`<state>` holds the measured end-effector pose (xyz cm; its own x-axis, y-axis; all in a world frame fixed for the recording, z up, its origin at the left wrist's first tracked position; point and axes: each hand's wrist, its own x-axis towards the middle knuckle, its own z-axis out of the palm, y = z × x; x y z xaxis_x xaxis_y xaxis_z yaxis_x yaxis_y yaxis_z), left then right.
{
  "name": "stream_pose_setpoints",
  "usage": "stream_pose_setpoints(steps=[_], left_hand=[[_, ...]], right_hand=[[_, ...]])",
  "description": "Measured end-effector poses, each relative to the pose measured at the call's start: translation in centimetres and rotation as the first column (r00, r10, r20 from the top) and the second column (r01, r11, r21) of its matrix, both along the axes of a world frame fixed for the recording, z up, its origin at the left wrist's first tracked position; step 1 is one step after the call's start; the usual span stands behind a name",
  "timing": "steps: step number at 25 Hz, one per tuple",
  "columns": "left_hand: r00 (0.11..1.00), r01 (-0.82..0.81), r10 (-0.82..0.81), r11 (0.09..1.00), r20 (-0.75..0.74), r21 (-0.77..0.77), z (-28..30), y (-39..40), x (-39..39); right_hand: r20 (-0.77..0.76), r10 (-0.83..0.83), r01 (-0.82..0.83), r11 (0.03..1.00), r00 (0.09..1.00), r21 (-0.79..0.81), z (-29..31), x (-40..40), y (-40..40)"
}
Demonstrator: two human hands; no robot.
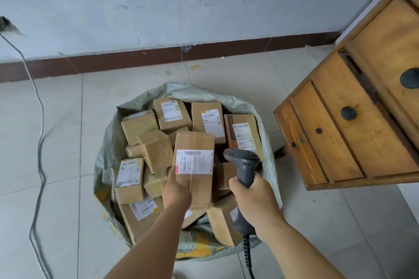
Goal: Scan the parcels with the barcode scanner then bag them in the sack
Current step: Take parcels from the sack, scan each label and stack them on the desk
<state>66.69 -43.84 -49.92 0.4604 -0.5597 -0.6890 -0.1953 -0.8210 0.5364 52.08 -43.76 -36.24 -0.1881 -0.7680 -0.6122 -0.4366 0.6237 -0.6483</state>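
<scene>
A grey-green woven sack [106, 142] stands open on the tiled floor, filled with several cardboard parcels [171, 113] bearing white labels. My left hand [175, 190] grips a brown parcel [195, 142] from below and holds it over the sack, its barcode label facing up. My right hand [254, 201] grips the handle of a grey barcode scanner [243, 163], whose head sits just right of the held parcel's label. The scanner's coiled cable [248, 253] hangs down toward the bottom edge.
A wooden chest of drawers [353, 120] with dark knobs stands close at the right of the sack. A grey cable [39, 142] runs down the floor at the left from a wall socket. The wall with a brown skirting [136, 59] lies behind.
</scene>
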Motion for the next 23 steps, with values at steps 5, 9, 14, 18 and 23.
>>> stream_pose_setpoints(steps=[5, 9, 14, 18, 23], left_hand=[[0.991, 0.058, -0.079, 0.981, -0.105, -0.188, 10.8, -1.0, -4.2], [0.967, 0.079, -0.158, 0.932, -0.199, -0.355, 21.4, -1.5, -10.4], [0.906, 0.193, -0.351, 0.839, -0.235, -0.508, 33.5, -0.1, -21.6], [0.853, 0.26, -0.471, 0.754, -0.222, -0.603, 40.7, 2.3, -32.0], [0.774, 0.339, -0.597, 0.673, -0.213, -0.657, 46.8, 5.5, -44.5]], right_hand=[[0.089, -0.092, 0.097, 0.994, 0.992, -0.054, 6.9, -1.8, 0.4], [0.101, -0.181, 0.198, 0.961, 0.978, -0.195, 15.1, -6.8, 0.9], [0.193, -0.322, 0.37, 0.873, 0.927, -0.319, 26.8, -17.3, 3.8], [0.217, -0.377, 0.433, 0.825, 0.9, -0.363, 34.9, -27.2, 7.9], [0.243, -0.51, 0.565, 0.736, 0.825, -0.372, 41.4, -39.1, 13.4]])
